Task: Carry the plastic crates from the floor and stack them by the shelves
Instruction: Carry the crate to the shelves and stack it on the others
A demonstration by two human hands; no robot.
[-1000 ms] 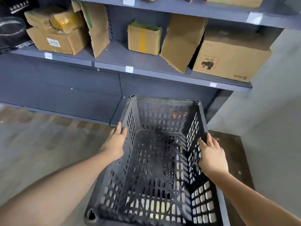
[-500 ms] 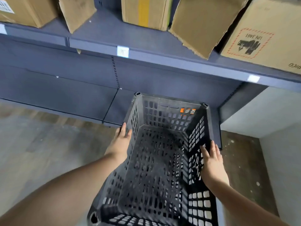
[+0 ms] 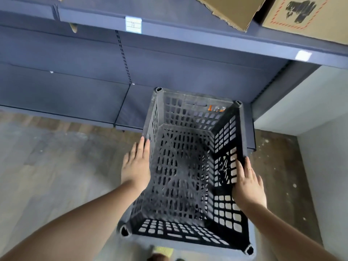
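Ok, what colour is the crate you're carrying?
Black plastic crate, lattice-perforated walls; head view shows it best.

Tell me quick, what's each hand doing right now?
Left hand: open, straight fingers flat against the black crate's left side.
Right hand: open, fingers flat against the crate's right side.

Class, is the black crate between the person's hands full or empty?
Empty: the black plastic crate shows only its bare slotted bottom and walls.
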